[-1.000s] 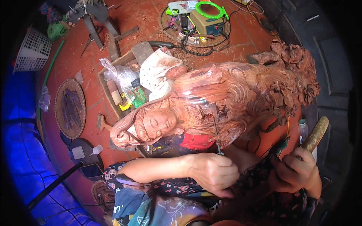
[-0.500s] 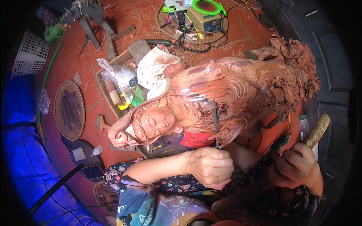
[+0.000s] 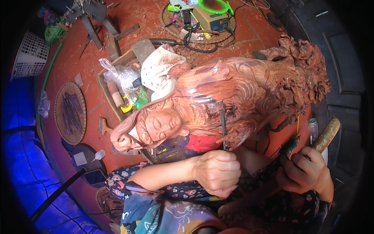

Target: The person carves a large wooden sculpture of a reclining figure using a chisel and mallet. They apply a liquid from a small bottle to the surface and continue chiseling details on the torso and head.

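Note:
A carved reddish wooden statue [image 3: 233,84] lies on its side across the middle, its head to the left and its rough, knotted base to the far right. My left hand [image 3: 218,172] is closed in a fist round a chisel [image 3: 223,126]. The chisel's thin metal shaft points away from me, with its tip at the carved chest; its handle is hidden in my fingers. To the right, my right hand [image 3: 304,170] grips a thick wooden club [image 3: 328,135], whose rounded end sticks out above the fingers, apart from the chisel.
Behind the statue's head stands a wooden box [image 3: 110,95] with plastic bags and a white cloth [image 3: 161,70]. A beige control unit [image 3: 210,19] with coiled cable sits at the back. A round tray of tools [image 3: 58,117] lies left; a glass jar [image 3: 313,126] stands right.
Statue and surroundings sit slightly further left in the picture. Both hands keep their grips and have hardly moved.

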`<state>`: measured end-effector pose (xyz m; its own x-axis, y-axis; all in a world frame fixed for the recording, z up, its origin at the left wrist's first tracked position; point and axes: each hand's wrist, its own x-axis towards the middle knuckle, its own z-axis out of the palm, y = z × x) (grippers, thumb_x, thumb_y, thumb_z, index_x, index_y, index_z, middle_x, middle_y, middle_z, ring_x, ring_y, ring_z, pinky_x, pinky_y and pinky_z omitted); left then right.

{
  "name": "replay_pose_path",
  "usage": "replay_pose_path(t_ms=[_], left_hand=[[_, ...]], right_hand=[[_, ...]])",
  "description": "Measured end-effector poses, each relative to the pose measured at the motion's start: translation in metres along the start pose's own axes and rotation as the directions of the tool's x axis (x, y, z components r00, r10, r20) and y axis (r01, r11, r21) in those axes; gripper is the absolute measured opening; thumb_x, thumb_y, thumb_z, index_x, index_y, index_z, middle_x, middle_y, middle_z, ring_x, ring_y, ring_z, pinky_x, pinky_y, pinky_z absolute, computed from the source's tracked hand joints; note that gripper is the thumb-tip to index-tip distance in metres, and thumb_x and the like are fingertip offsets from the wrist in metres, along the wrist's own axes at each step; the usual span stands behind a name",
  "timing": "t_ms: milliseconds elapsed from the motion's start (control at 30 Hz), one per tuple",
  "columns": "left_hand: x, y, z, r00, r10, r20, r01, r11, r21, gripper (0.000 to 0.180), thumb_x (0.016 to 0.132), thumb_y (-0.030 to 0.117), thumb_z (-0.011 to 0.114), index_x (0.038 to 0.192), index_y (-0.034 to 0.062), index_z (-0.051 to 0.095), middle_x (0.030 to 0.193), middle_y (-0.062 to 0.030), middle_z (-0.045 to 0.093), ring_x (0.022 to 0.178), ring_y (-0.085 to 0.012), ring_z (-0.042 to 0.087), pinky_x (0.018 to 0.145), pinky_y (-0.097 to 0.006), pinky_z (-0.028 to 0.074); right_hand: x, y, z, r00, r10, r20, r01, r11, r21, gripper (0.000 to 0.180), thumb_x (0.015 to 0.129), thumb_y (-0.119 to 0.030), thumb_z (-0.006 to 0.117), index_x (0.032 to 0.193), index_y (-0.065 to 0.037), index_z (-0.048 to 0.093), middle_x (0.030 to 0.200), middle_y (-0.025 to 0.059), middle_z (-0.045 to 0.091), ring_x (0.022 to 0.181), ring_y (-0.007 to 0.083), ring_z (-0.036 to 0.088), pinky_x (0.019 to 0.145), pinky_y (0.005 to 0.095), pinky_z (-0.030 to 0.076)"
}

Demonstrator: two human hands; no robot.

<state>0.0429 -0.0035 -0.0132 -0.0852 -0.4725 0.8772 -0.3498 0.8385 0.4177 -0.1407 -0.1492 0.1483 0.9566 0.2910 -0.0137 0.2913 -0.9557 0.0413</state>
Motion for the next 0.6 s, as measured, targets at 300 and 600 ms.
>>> replay_pose_path(t_ms=[300,600], left_hand=[[-0.006,-0.002,0.012,0.998,-0.004,-0.063,0.008,0.998,0.060,0.012,0.066,0.015,0.063,0.063,0.0073,0.056,0.067,-0.0043,0.052,0.068,-0.0206,0.054,0.069,-0.034,0.045],[-0.012,-0.001,0.025,0.997,-0.054,-0.063,0.063,0.987,0.150,0.011,0.065,0.015,0.065,0.067,0.0051,0.061,0.072,-0.0049,0.057,0.076,-0.0205,0.057,0.076,-0.034,0.046]], right_hand=[[-0.003,0.002,0.005,0.999,-0.052,-0.010,0.052,0.997,-0.048,0.010,0.068,-0.023,0.063,0.076,-0.019,0.059,0.075,0.0006,0.051,0.068,0.0153,0.053,0.058,0.0281,0.045],[-0.018,-0.004,0.017,0.994,0.001,-0.109,-0.020,0.984,-0.179,0.019,0.072,-0.012,0.071,0.075,-0.015,0.053,0.075,0.0048,0.057,0.070,0.0221,0.059,0.058,0.0336,0.049]])
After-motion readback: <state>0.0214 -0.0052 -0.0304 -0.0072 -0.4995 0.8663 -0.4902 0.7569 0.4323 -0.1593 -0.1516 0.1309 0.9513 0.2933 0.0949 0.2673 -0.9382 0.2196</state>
